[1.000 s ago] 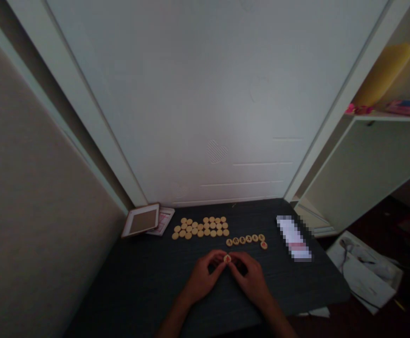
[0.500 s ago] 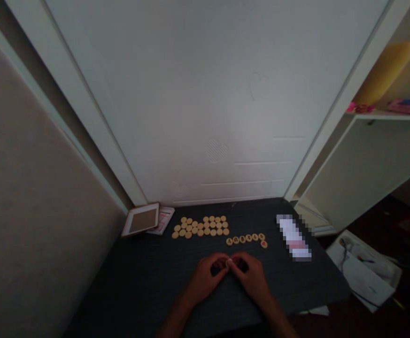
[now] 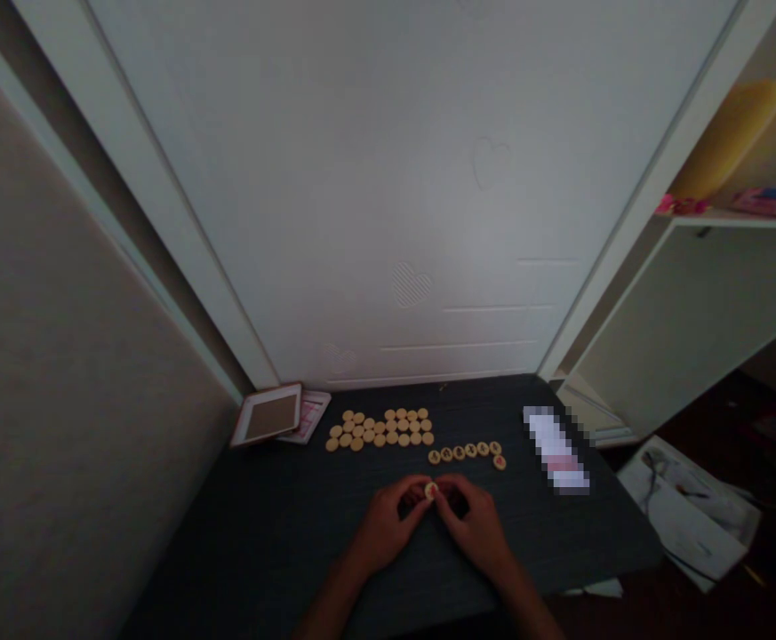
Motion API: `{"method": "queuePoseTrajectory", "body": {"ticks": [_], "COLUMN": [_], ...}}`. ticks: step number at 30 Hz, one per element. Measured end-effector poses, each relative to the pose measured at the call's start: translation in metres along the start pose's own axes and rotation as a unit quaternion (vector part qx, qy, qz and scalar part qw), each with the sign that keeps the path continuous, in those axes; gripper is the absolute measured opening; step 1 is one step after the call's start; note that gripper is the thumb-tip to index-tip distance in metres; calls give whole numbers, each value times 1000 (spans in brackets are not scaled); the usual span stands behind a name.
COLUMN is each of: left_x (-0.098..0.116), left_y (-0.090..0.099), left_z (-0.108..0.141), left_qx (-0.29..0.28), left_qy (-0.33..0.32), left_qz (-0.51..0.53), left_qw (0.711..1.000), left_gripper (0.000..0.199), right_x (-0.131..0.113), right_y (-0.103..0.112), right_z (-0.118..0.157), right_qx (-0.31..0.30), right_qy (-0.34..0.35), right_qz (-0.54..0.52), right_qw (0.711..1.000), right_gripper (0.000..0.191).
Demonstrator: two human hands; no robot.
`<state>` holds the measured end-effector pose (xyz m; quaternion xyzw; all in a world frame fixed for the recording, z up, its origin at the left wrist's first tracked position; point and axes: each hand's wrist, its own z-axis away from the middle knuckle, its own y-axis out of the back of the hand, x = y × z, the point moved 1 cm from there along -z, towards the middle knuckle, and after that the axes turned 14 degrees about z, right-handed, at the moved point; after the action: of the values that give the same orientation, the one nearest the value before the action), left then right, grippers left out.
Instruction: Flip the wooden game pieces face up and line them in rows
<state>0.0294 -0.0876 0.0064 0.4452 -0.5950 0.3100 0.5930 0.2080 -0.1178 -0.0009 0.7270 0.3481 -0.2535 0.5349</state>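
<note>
Between my fingertips is a round wooden xiangqi piece (image 3: 431, 492) with a red character facing me. My left hand (image 3: 393, 517) pinches its left side and my right hand (image 3: 471, 516) its right side, close above the dark table (image 3: 281, 542). Just beyond my hands runs a row of several pieces (image 3: 460, 453) with dark characters showing. A single piece with a red mark (image 3: 500, 462) lies below the row's right end. Farther back and to the left, several blank-faced pieces (image 3: 380, 429) lie in uneven rows.
A brown-and-white framed board (image 3: 268, 416) rests over a pink-and-white sheet (image 3: 313, 414) at the back left. A pixelated pale item (image 3: 556, 451) lies on the right. A white box with cables (image 3: 691, 516) stands beyond the table's right edge, and a white panel (image 3: 388, 222) rises behind.
The piece between my fingers has turned so that its red-marked face now shows; before, mostly its edge was visible. Both hands stay in nearly the same place.
</note>
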Motion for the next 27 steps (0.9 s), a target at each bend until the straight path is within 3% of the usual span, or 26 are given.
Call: {"method": "queuePoseTrajectory", "body": {"ticks": [14, 27], "left_x": [-2, 4], "left_y": [-2, -5], "left_z": [3, 2], "left_qx": [-11, 3], "left_qy": [-11, -3], "left_qz": [-61, -22], "left_qw": [998, 1000], "left_gripper": [25, 27], "right_x": [10, 4], "right_y": [-4, 0], "right_z": [2, 1], "right_qx": [-22, -9], "right_qy": [-26, -3], "right_qz": [9, -3], "right_qw": [999, 1000], "right_gripper": [15, 12]}}
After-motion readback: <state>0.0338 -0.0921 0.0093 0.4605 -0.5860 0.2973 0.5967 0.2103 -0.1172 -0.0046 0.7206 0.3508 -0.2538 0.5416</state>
